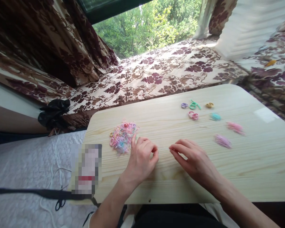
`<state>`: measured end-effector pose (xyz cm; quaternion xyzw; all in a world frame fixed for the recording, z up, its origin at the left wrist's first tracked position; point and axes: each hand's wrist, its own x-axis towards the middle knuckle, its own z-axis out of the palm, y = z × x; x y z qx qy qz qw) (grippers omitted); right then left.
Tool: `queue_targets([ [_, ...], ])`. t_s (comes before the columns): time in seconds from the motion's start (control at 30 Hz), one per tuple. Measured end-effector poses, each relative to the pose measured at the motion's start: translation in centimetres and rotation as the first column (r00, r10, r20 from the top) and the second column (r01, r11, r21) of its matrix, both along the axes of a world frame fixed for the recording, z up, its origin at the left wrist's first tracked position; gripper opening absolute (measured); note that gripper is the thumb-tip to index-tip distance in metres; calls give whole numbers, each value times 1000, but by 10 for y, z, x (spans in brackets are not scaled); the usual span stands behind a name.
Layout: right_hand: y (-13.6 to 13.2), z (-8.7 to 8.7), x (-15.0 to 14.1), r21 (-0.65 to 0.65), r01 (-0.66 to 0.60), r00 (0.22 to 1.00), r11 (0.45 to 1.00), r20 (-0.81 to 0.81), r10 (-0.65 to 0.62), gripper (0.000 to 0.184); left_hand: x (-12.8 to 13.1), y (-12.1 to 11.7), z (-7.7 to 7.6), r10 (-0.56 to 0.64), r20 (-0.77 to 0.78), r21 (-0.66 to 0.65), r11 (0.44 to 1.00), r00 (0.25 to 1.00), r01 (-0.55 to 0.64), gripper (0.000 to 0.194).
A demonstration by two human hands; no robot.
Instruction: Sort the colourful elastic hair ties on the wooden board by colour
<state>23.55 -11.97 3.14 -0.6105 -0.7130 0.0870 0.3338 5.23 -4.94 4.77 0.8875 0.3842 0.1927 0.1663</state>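
My left hand point(143, 153) is just above the light wooden tabletop, thumb and forefinger pinched together. Close beside its raised fingers lies a tangled pile of pastel strands and small rings point(123, 137). To the right, my right hand point(190, 155) also has its thumb and fingertips pinched, pointing at the left hand across a narrow gap. Whatever lies between either set of fingertips is too small to make out. Beyond the right hand are separate groups: purple rings point(184, 105), green rings point(193, 105), yellow rings point(209, 105), pink rings point(193, 116), turquoise strands point(215, 117), pink strands point(235, 127) and lilac strands point(222, 141).
A blurred-out flat item point(86, 171) rests at the table's point(161, 123) left edge. Lower left, black-handled scissors point(60, 204) and a white cable point(52, 167) lie on quilted bedding point(21, 167). A flowered window seat point(154, 72) runs behind the table.
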Motion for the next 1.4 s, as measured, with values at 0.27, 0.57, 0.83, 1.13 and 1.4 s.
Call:
queue_targets([
  [0.27, -7, 3, 41, -16, 161, 987, 987, -14, -161, 16, -1, 6, 0, 6, 10, -5, 1000, 1000, -6, 13],
  [0.57, 9, 1, 137, 28, 519, 843, 854, 150, -517, 18, -4, 4, -6, 8, 28, -3, 1000, 1000, -8, 11],
  [0.83, 25, -11, 172, -3, 544, 810, 839, 260, -525, 16, -10, 5, -9, 59, 19, -16, 998, 998, -58, 11],
  [1.13, 3, 9, 130, -13, 499, 842, 866, 243, -482, 18, -23, 7, -12, 147, 6, -28, 989, 989, -147, 13],
  [1.4, 1, 0, 35, -52, 121, 987, 991, 114, -115, 20, -26, 0, -12, 152, -8, -67, 986, 988, -152, 15],
])
